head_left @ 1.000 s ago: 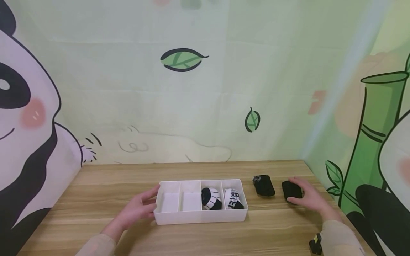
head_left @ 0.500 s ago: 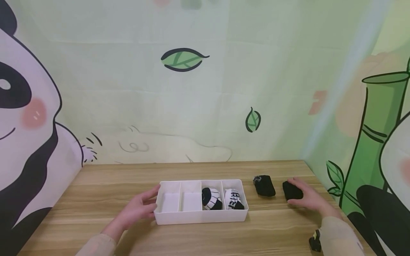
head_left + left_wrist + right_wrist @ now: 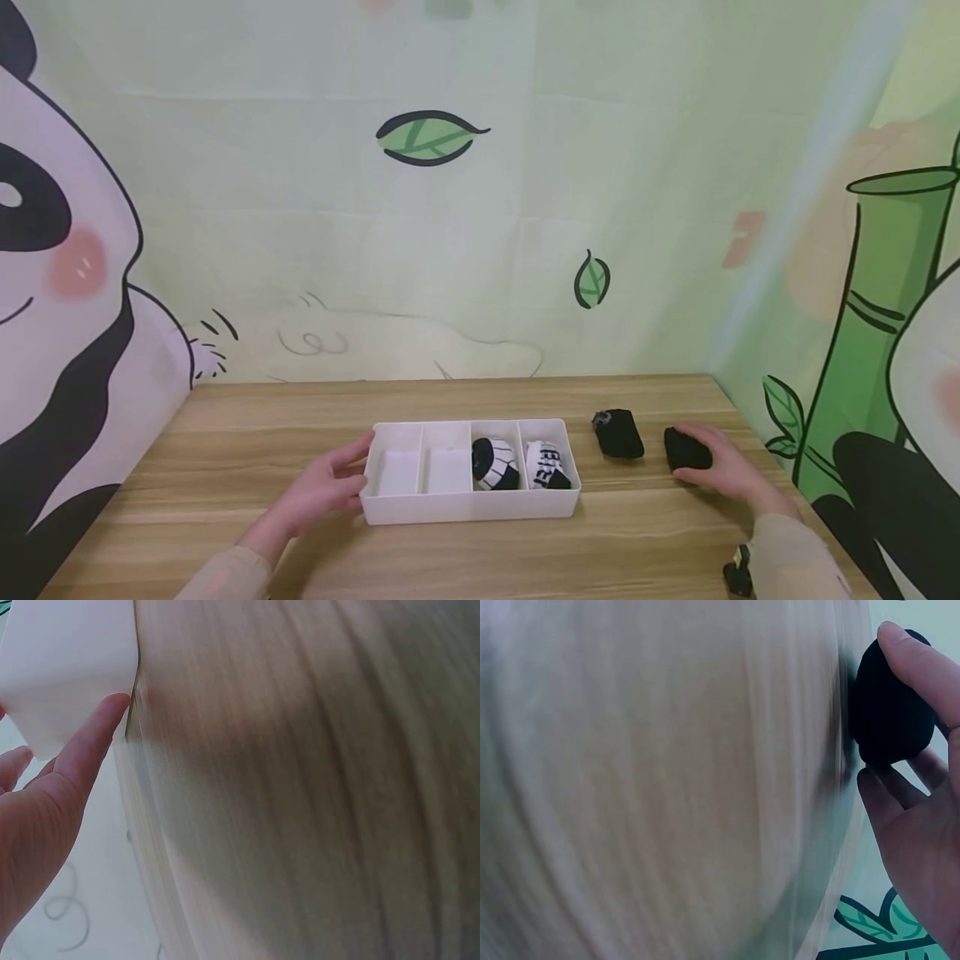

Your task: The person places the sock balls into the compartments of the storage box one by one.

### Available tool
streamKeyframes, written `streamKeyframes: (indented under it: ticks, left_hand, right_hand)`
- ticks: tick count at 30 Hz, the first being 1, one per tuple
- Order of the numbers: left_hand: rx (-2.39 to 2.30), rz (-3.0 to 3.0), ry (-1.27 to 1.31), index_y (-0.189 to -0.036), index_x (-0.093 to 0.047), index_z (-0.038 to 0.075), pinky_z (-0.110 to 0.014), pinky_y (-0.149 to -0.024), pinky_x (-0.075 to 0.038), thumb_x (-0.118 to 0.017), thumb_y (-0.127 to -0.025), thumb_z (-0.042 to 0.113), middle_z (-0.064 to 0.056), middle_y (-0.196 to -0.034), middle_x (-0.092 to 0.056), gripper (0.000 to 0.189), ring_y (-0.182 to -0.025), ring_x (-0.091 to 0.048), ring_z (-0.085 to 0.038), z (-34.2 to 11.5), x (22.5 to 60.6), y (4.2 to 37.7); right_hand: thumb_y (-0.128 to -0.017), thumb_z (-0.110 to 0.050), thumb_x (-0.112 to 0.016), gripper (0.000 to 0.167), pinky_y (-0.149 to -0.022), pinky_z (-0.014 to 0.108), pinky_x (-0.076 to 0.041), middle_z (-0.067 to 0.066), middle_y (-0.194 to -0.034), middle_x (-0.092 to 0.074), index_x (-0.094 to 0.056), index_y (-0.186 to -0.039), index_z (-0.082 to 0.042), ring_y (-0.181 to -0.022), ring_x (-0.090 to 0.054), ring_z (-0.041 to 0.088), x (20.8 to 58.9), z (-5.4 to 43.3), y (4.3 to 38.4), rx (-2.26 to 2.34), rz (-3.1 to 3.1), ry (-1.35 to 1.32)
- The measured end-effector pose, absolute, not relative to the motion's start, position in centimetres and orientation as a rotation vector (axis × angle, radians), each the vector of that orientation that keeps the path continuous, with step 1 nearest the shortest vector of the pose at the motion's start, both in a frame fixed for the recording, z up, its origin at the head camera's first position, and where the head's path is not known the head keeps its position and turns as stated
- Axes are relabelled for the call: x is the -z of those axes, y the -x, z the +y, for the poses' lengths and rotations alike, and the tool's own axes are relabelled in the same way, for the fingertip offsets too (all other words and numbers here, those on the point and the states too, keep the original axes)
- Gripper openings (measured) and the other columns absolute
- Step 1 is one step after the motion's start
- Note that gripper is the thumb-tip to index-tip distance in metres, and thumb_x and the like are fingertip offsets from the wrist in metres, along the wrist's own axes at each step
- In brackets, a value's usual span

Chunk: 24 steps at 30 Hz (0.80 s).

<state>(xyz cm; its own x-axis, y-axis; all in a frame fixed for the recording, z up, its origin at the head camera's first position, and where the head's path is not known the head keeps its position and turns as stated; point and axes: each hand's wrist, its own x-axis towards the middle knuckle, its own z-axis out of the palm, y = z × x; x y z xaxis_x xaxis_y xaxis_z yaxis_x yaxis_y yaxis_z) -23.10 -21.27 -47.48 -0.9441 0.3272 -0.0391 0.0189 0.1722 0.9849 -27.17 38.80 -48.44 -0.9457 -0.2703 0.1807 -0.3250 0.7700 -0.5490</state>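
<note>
My right hand [image 3: 723,467] pinches a rolled-up pair of black socks [image 3: 687,450] between thumb and fingers, low over the table's right side. In the right wrist view the thumb lies along one side of the black roll [image 3: 892,705], with fingertips at the opposite side. My left hand [image 3: 330,483] touches the left end of a white divided box [image 3: 468,508], its fingers extended against the end wall. Two compartments at the box's right hold rolled black-and-white socks [image 3: 495,467] and white socks with black lettering [image 3: 548,467]. The two left compartments are bare.
Another black sock roll [image 3: 618,434] lies between the box and my right hand. A small black object [image 3: 738,573] shows beside the right sleeve, partly hidden. The wooden table [image 3: 450,567] meets a panda-and-bamboo printed backdrop [image 3: 480,250] at its back and sides.
The black sock roll in my right hand has shifted slightly to the right. The left hand and the box stay in place.
</note>
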Motion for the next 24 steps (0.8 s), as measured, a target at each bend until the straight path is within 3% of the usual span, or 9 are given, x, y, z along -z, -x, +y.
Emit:
streamKeyframes:
  ticks: [12,24]
  left_hand:
    - [-1.842,2.222,-0.313,-0.155,-0.026,0.003,-0.041,-0.083,-0.058,-0.058,-0.091,0.001,-0.028,-0.156,-0.024,0.072,-0.131,-0.043,-0.048,-21.22,47.51,23.13]
    - [-1.868,2.187,-0.329,-0.155,-0.025,0.003,-0.041,-0.083,-0.058,-0.059,-0.093,0.002,-0.029,-0.156,-0.022,0.071,-0.131,-0.043,-0.048,-21.22,47.59,23.10]
  right_hand:
    - [-0.074,-0.025,-0.087,0.069,-0.090,0.063,-0.043,0.034,-0.129,-0.045,-0.057,-0.130,0.003,-0.113,-0.048,0.050,48.95,38.74,26.95,-0.896,-2.852,-0.423]
    - [-0.074,-0.023,-0.087,0.065,-0.088,0.063,-0.043,0.034,-0.128,-0.043,-0.059,-0.128,0.002,-0.110,-0.049,0.050,48.88,38.49,26.26,-0.903,-2.833,-0.364]
